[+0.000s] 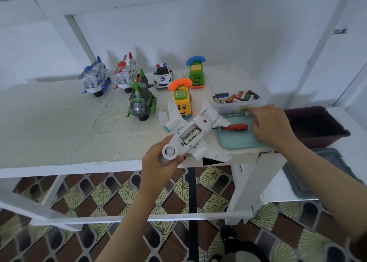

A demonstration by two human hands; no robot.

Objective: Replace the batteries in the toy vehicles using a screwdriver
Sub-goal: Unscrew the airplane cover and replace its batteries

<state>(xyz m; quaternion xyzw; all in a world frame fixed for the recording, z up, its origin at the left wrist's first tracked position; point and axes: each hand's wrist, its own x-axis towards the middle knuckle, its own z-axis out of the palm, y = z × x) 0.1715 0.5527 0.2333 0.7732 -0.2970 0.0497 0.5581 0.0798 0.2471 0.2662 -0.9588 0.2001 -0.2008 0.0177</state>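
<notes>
The white toy airplane (207, 118) lies belly-up at lower centre, its battery compartment open with two Heybright batteries (191, 136) inside. The left hand (158, 167) grips its nose over the table (59, 126) edge. To the right, a red-handled screwdriver (235, 126) rests on a teal tray (238, 143). The right hand (272, 124) hovers there, fingers bent downward; whether it holds anything, I cannot tell. Above is a clear tub (230, 107) of loose batteries (237, 97). Three toy helicopters (141, 100) stand at left.
</notes>
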